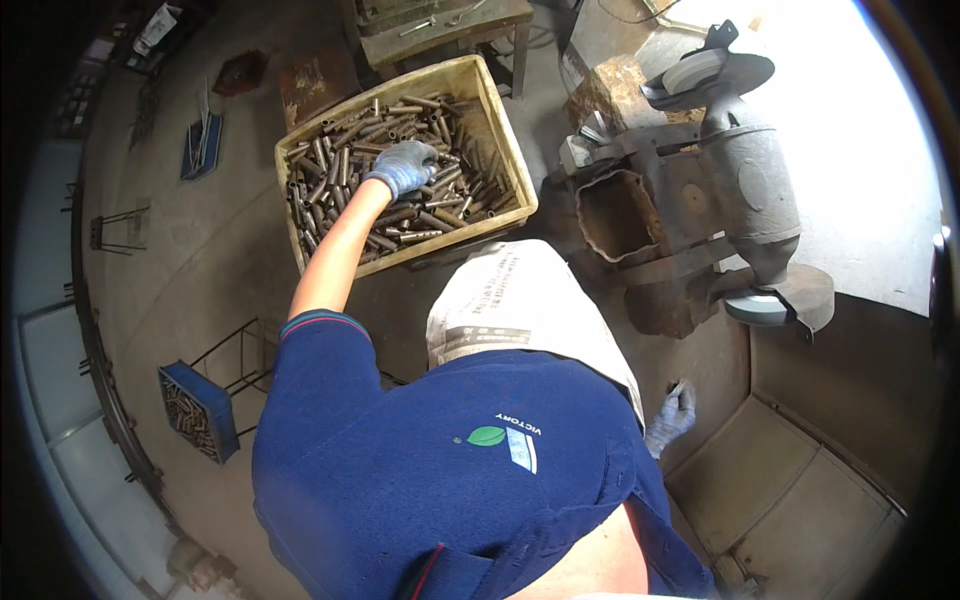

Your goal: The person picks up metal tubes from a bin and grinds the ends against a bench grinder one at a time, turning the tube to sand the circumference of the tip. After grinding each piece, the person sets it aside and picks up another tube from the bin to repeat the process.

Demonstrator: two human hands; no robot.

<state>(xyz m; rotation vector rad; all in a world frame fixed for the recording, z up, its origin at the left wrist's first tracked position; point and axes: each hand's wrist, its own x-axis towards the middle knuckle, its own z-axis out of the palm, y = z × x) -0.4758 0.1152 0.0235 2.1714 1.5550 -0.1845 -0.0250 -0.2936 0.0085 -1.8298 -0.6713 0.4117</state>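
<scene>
A yellow plastic crate (505, 130) stands on the floor ahead of me, filled with several short rusty metal tubes (420, 215). My left hand (403, 167), in a grey-blue glove, reaches into the crate, and its fingers curl down over the tubes in the middle of the pile. My right hand (672, 415), also gloved, hangs low at my right side, away from the crate. Its fingers are loosely bent, and a small dark piece shows at the fingertips, though I cannot tell whether the hand holds it. My blue shirt fills the lower middle of the view.
A grey bench grinder (752, 175) with two wheels stands to the right, on a rusty stand with an open metal box (615, 215). A white printed sack (520, 300) covers my lap. A small blue crate (205, 412) of tubes sits on a wire rack at lower left.
</scene>
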